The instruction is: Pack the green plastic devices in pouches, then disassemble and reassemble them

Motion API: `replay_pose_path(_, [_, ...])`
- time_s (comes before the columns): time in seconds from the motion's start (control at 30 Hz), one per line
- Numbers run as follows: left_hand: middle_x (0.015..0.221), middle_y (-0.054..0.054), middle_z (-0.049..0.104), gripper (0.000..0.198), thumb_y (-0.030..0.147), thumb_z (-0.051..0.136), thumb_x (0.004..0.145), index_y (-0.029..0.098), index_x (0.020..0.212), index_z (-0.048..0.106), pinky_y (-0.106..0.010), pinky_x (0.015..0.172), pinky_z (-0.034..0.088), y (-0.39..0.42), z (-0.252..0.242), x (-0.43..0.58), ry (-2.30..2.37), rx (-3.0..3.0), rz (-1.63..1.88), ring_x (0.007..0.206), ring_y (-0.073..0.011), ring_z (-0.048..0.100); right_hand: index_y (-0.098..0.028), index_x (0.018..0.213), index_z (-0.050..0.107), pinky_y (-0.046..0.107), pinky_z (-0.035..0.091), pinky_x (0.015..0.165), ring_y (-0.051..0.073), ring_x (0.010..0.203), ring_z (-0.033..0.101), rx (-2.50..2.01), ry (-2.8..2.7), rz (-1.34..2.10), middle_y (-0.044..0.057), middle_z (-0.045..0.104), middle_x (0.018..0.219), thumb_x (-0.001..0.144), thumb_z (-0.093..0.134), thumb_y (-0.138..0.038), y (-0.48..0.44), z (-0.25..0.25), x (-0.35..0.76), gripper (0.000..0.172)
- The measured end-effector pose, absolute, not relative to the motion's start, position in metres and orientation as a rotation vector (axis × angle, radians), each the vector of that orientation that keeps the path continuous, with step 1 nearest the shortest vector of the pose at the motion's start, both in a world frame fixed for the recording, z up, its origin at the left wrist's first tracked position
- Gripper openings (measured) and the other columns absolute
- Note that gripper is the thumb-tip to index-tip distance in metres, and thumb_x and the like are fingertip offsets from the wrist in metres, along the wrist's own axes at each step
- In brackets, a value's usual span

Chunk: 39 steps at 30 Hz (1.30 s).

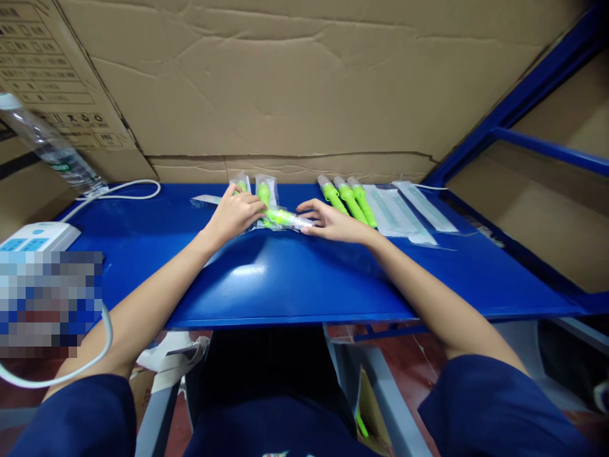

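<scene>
A lime-green stick with a clear tip (285, 219), in a clear plastic sleeve, lies slanted between my two hands. My left hand (236, 216) is closed at its left end, fingers curled over the sleeve. At the clear tip, my right hand (337, 223) has its thumb and fingers apart; contact with the sleeve cannot be made out. Just behind are another bagged green stick (264, 190) and a second bagged green stick (241, 185), partly covered by my left hand. To the right of my right hand lie three unbagged green sticks (349, 200), side by side with translucent tips.
Several flat clear sleeves (404, 212) lie on the blue table (285, 279) at right. A power strip (40, 238) with a white cable and a leaning plastic bottle (57, 152) stand left. Cardboard (285, 82) walls the back; a blue metal frame (537, 149) borders the right.
</scene>
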<state>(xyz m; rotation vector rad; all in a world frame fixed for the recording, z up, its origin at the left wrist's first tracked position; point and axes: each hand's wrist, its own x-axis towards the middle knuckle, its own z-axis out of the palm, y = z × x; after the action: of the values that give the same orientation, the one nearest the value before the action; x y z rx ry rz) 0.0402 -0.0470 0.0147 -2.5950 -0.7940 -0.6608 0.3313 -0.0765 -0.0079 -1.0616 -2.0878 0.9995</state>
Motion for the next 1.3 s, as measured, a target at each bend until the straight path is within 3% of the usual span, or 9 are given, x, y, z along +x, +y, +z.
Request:
replay_pose_path(0.13, [0.085,-0.005,0.078,0.026,0.027,0.054,0.101,0.02,0.089,0.076,-0.04,0.085,0.039,-0.044,0.014,0.039,-0.787,-2.605,-0.685,0.079,-0.0196,0.069,-0.019,0.103,0.058,0.05,0.056,0.104,0.027,0.117,0.069,-1.147,-2.009,0.949,0.016,0.062,0.136,0.083,0.072,-0.038,-0.074,-0.009,0.332,0.032])
replay_pose_path(0.23, [0.086,-0.004,0.078,0.027,0.027,0.053,0.101,0.021,0.089,0.076,-0.04,0.084,0.039,-0.045,0.013,0.038,-0.753,-2.599,-0.714,0.078,-0.0185,0.069,-0.017,0.102,0.065,0.051,0.057,0.101,0.027,0.107,0.071,-1.183,-2.079,0.764,0.015,0.07,0.123,0.09,0.064,-0.037,-0.073,-0.009,0.329,0.024])
replay_pose_path(0.4, [0.087,-0.004,0.079,0.03,0.027,0.05,0.103,0.02,0.089,0.076,-0.039,0.083,0.039,-0.05,0.012,0.043,-0.675,-2.585,-0.762,0.079,-0.0179,0.069,-0.016,0.102,0.073,0.048,0.06,0.09,0.029,0.11,0.068,-1.113,-2.111,0.49,0.017,0.067,0.127,0.09,0.064,-0.036,-0.072,-0.011,0.322,0.025])
replay_pose_path(0.57, [0.091,-0.004,0.08,0.032,0.028,0.05,0.104,0.021,0.088,0.077,-0.04,0.084,0.039,-0.054,0.01,0.048,-0.676,-2.623,-0.827,0.081,-0.0176,0.069,-0.018,0.098,0.078,0.046,0.059,0.09,0.029,0.115,0.065,-1.112,-2.051,0.419,0.016,0.067,0.126,0.09,0.067,-0.038,-0.071,-0.017,0.317,0.024])
replay_pose_path(0.87, [0.092,-0.001,0.081,0.017,0.033,0.065,0.095,0.024,0.087,0.077,-0.041,0.088,0.038,-0.05,0.012,0.046,-0.95,-2.726,-0.977,0.086,-0.0204,0.072,-0.021,0.109,0.078,0.048,0.058,0.095,0.029,0.119,0.065,-1.038,-2.192,0.794,0.013,0.067,0.132,0.087,0.071,-0.044,-0.063,-0.008,0.336,0.033])
replay_pose_path(0.97, [0.092,-0.001,0.081,0.014,0.031,0.067,0.094,0.023,0.087,0.076,-0.04,0.09,0.039,-0.051,0.012,0.046,-0.97,-2.77,-1.008,0.088,-0.02,0.073,-0.018,0.107,0.076,0.047,0.058,0.095,0.027,0.111,0.069,-1.032,-2.164,0.874,0.013,0.073,0.121,0.084,0.072,-0.046,-0.063,-0.006,0.339,0.037])
replay_pose_path(1.13, [0.091,-0.002,0.081,0.014,0.028,0.067,0.094,0.021,0.087,0.076,-0.038,0.089,0.04,-0.054,0.014,0.047,-0.962,-2.843,-1.054,0.09,-0.0197,0.073,-0.015,0.125,0.066,0.041,0.061,0.09,0.023,0.096,0.074,-1.051,-2.124,1.024,0.012,0.076,0.108,0.082,0.076,-0.044,-0.067,-0.007,0.337,0.053])
replay_pose_path(1.3, [0.09,-0.002,0.081,0.016,0.028,0.065,0.094,0.021,0.085,0.076,-0.036,0.087,0.042,-0.053,0.014,0.046,-0.927,-2.846,-1.087,0.088,-0.019,0.073,-0.014,0.127,0.063,0.037,0.061,0.084,0.021,0.09,0.075,-1.049,-2.162,0.973,0.012,0.075,0.111,0.086,0.072,-0.042,-0.07,-0.008,0.334,0.051])
